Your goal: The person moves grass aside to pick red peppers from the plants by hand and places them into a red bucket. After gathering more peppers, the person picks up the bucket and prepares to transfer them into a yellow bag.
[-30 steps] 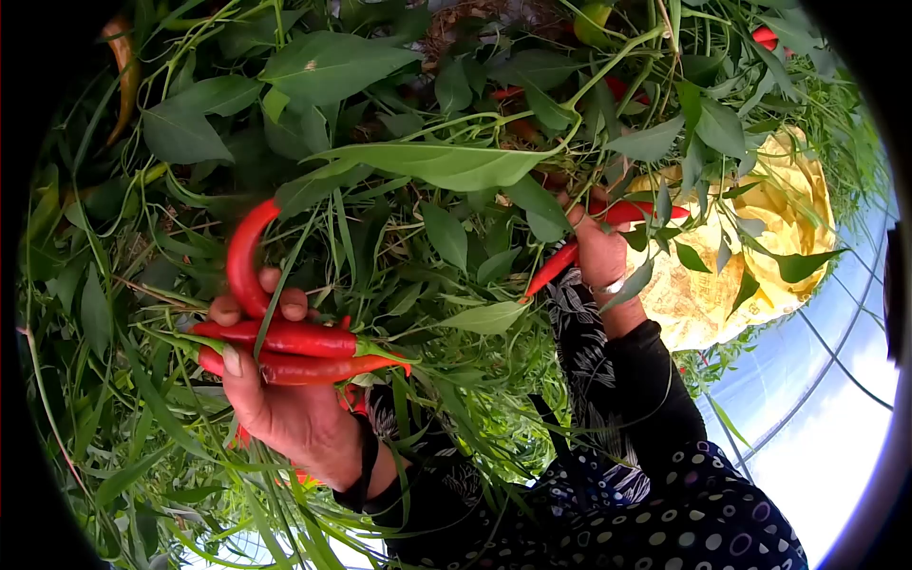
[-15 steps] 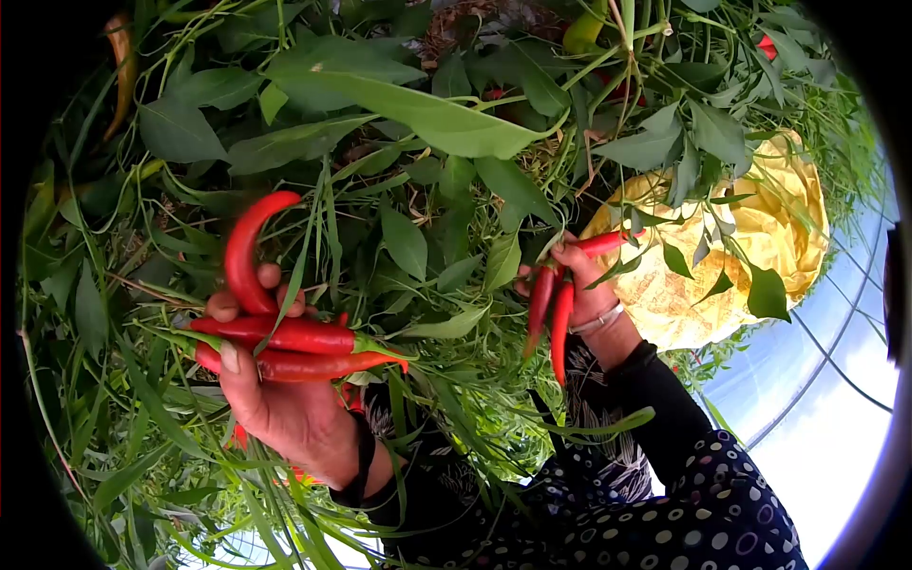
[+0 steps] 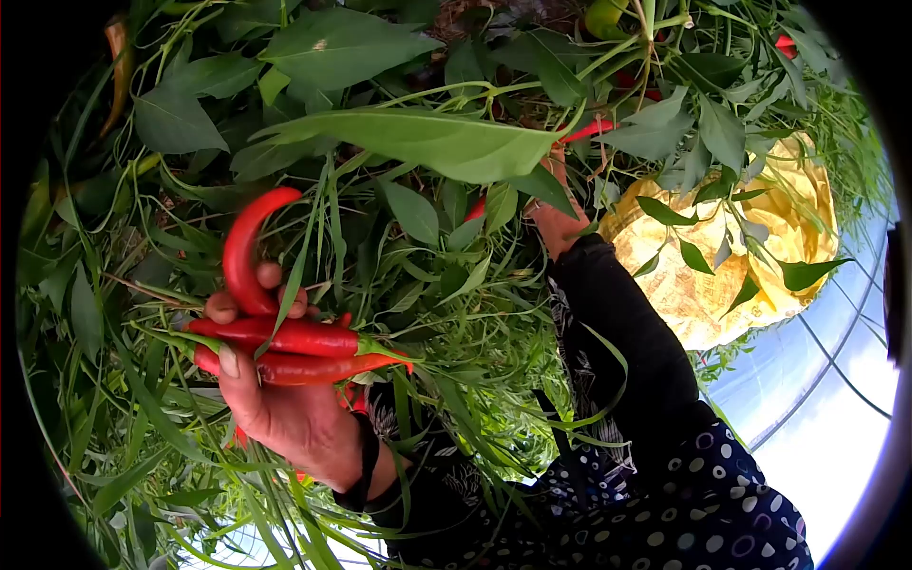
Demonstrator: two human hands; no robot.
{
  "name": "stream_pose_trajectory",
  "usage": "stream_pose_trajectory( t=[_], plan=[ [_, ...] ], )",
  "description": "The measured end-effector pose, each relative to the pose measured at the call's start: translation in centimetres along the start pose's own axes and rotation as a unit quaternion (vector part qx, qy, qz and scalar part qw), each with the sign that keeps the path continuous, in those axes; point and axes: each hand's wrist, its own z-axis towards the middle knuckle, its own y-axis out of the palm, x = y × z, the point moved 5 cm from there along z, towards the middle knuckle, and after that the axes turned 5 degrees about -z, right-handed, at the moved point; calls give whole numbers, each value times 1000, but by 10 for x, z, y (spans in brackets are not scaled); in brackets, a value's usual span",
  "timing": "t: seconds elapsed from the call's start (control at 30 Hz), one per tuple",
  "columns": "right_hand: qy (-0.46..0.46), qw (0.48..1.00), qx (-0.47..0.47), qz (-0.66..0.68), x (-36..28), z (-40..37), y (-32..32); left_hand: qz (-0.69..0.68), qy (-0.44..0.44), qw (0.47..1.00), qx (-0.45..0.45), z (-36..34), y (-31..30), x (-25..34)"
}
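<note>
My left hand (image 3: 299, 418) is closed around several ripe chili peppers. A curved red chili pepper (image 3: 249, 249) stands up between its fingers, and two straighter ones, an upper chili pepper (image 3: 285, 334) and a lower chili pepper (image 3: 313, 368), lie across the thumb and palm. My right hand (image 3: 560, 204) reaches up into the plant, its fingers hidden behind a large leaf (image 3: 446, 142). A red chili pepper (image 3: 589, 130) sticks out just to the right of this hand; a bit of another red chili pepper (image 3: 475, 209) shows on its left among leaves.
Dense pepper foliage (image 3: 408, 214) and grass surround both hands. A yellow sack (image 3: 750, 256) stands right of my right forearm. An orange-brown pepper (image 3: 121, 71) hangs at the far left, and a green pepper (image 3: 604, 17) at the top. Greenhouse film (image 3: 807, 380) with ribs lies beyond.
My right hand, which held several red chili peppers in plain view, has moved up and deeper into the foliage behind a leaf. My left hand and its peppers have hardly moved.
</note>
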Motion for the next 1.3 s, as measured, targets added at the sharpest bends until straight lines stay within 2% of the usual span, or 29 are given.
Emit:
stream_pose_trajectory(
  t=[0.33, 0.53, 0.63, 0.87, 0.97, 1.03, 1.1, 1.13, 1.17, 1.23, 1.27, 1.3],
  plan=[
    [100, 987, -18, 122, 26, -7, -1, -13, -18, 1000, -7, 1, 2, -3],
    [137, 973, -17, 182, 22, -8, 3, 19, -13, 999, 31, -2, 6, -7],
    [159, 963, -6, 216, 24, -16, 5, 29, -13, 999, 6, 0, 5, -7],
    [215, 926, 29, 310, 13, -48, -4, 47, -15, 999, 1, 3, 7, -14],
    [216, 858, 58, 462, -16, -87, -15, 87, -5, 996, 7, 6, 12, -23],
    [213, 862, 41, 458, -29, -98, -29, 105, 4, 994, 21, 8, 14, -28],
    [262, 871, 44, 412, -58, -112, -35, 101, -21, 995, 4, 7, 12, -31],
    [223, 893, 68, 384, -77, -119, -40, 85, -29, 996, -9, 5, 13, -34],
    [221, 886, 58, 404, -63, -128, -54, 74, -38, 996, 11, 3, 5, -37],
    [243, 875, 22, 418, -67, -153, -83, 31, -123, 992, 8, -7, 3, -51],
    [240, 869, 98, 421, -84, -166, -92, 76, -142, 987, -4, -17, 3, -56],
    [273, 875, 73, 394, -90, -176, -105, 79, -178, 981, -10, -30, 8, -61]
  ],
)
